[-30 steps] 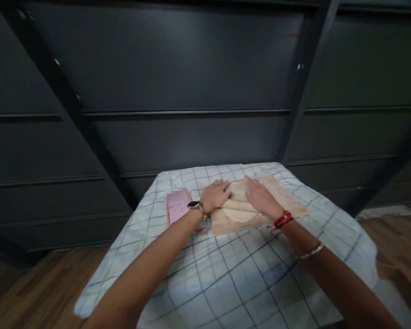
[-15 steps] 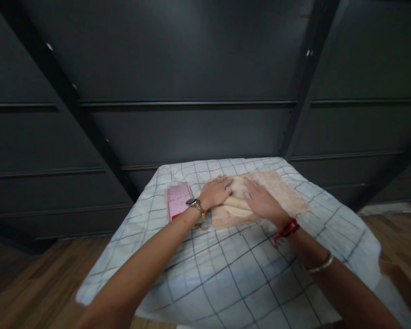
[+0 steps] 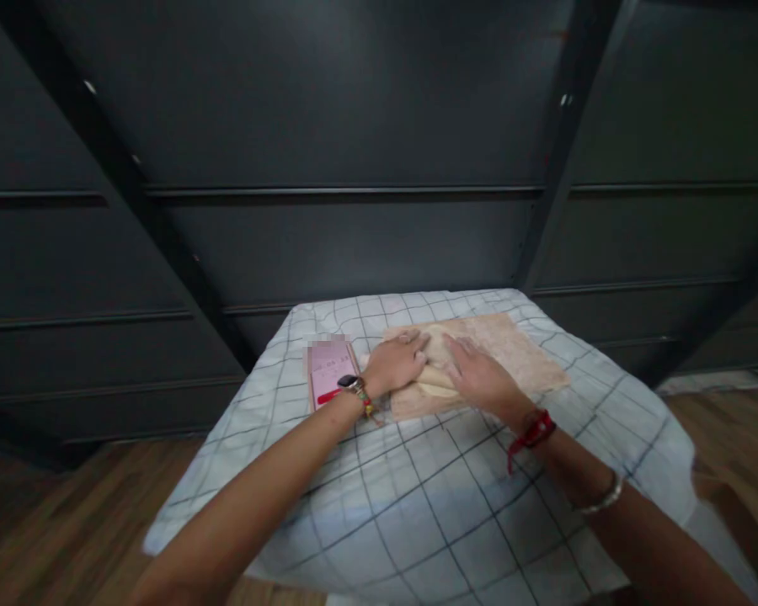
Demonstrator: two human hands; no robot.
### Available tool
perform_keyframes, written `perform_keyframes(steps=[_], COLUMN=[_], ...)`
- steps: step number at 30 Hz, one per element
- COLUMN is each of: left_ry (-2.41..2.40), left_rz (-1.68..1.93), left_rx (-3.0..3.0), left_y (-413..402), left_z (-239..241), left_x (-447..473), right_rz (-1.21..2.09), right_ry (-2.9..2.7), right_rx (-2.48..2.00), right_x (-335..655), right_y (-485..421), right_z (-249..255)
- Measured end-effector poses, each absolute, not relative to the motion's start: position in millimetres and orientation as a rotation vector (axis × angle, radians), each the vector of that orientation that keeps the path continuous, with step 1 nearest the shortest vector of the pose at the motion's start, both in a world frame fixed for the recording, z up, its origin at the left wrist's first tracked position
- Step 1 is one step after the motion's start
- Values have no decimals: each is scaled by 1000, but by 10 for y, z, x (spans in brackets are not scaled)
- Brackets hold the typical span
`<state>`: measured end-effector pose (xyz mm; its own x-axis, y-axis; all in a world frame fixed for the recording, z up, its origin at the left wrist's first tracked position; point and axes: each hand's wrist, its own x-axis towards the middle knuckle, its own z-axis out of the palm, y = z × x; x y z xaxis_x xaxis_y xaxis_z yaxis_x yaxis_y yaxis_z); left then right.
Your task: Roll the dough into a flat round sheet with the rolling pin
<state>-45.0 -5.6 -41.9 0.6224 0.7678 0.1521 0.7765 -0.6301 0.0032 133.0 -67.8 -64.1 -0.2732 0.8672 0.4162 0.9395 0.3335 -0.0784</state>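
My left hand [image 3: 397, 362] lies over the left end of a pale rolling pin [image 3: 438, 376], its fingers stretched forward. On the pin's right end rests my right hand [image 3: 480, 377], palm down with fingers extended and some flour on them. Flattened pale dough [image 3: 440, 343] shows between the hands, beyond the pin, and a strip of it shows on the near side. Beneath is a floury wooden board [image 3: 511, 358]. Both hands cover the pin's ends.
A phone [image 3: 332, 362] with a pink timer screen lies left of the board. A white checked cloth [image 3: 417, 488] covers the table. Behind the table stands a dark panelled wall [image 3: 354, 252]; wooden floor [image 3: 101, 497] shows at the sides.
Both hands have shifted slightly toward me along with the rolling pin. More of the dough shows beyond the pin.
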Motion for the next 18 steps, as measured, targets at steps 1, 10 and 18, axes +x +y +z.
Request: perform_keyframes(steps=[1,10,18], left_ry=[-1349,-1250,-1367], left_rz=[-201,-163,-273], left_rx=[-2776,-2775,-2701], left_y=[7,-314,-191], left_z=[-401,-408,-466], left_x=[-408,-548,-459], right_rz=[-232,-456,-318], right_ry=[-2198,-2271,-2268], right_rx=[-1636,-1543,-1717], right_x=[1360,1199,1335], right_y=[-608,-1035,-764], right_z=[-601,-764,-571])
